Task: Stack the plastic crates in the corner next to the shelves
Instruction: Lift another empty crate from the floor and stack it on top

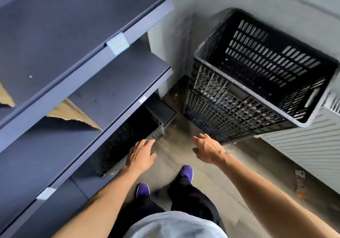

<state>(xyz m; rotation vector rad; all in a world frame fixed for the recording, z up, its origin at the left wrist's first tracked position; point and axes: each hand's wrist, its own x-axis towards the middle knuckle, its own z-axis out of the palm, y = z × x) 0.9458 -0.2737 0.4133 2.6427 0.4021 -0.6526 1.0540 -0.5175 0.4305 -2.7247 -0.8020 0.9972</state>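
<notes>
A stack of black slotted plastic crates (237, 97) stands in the corner, right of the shelves; the top crate is empty and open. Another black crate (128, 145) sits on the floor, partly tucked under the lowest shelf. My left hand (140, 154) hovers over this crate's near rim, fingers spread, holding nothing. My right hand (207, 148) reaches out over the floor between the two crates, fingers apart and empty, close to the foot of the stack.
Dark grey metal shelves (103, 57) fill the left side, with torn cardboard (73, 114) on a lower shelf. A white ribbed panel (301, 153) lines the right wall. My feet in purple shoes (186, 172) stand on the concrete floor.
</notes>
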